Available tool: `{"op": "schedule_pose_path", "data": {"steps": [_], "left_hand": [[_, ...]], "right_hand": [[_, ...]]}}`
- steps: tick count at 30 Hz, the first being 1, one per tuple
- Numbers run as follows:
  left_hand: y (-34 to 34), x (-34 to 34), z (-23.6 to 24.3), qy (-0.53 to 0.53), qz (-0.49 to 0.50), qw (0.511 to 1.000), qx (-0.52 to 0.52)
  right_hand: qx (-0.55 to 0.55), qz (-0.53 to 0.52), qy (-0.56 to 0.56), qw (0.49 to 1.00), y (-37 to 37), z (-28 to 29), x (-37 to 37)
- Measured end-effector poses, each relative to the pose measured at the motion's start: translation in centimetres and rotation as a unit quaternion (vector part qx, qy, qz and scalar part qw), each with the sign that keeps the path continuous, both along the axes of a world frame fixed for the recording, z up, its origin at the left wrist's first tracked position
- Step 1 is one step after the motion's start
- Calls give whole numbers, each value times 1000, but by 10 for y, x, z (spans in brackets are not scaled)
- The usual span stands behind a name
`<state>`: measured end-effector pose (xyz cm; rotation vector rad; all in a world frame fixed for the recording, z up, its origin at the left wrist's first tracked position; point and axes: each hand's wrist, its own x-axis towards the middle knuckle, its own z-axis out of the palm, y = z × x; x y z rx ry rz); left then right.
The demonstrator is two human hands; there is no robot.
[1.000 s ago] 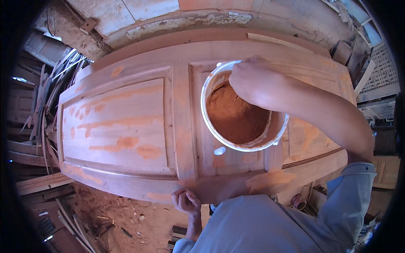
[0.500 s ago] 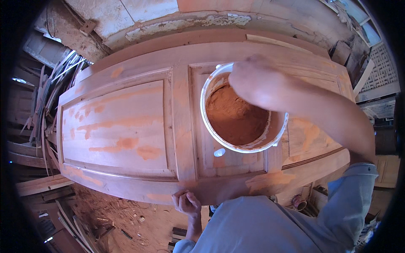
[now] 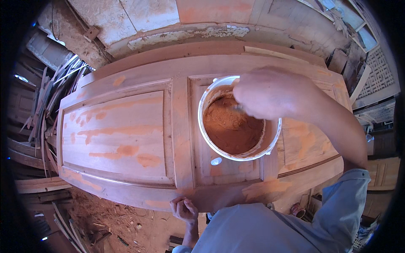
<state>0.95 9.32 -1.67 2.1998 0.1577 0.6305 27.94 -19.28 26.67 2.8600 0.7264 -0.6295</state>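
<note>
A white bucket of reddish-orange paste stands on a panelled wooden door lying flat. My right hand is closed over the bucket's far right rim, fingers pointing inward. From under its fingers a small greyish tool end reaches toward the paste; the rest of it is hidden. My left hand is curled at the door's near edge, and I cannot see whether it holds anything. Orange patches mark the door's panels and frame. A small white piece shows just below the bucket.
A thin wooden strip lies along the door's far edge. Wood offcuts are heaped at the left. A woven lattice panel leans at the right. Sawdust and scraps cover the floor below the near edge.
My right hand has shifted slightly in over the bucket, and the greyish tool end now shows under its fingers. The whole view has moved a little; my left hand stays at the door's edge.
</note>
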Motion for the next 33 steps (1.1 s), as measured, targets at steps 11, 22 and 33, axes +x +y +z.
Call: {"op": "schedule_pose_path", "data": {"steps": [11,22,33], "left_hand": [[-2,3,-2,11,1,1000,0],[-4,4,7,6,18,1000,3],[-1,3,-9,-1,-5,1000,-9]], "right_hand": [[-141,-9,-39,989,14,-68,14],[-56,-30,6,998,-12,10,-1],[18,133,32,990,-13,-54,-30]]}}
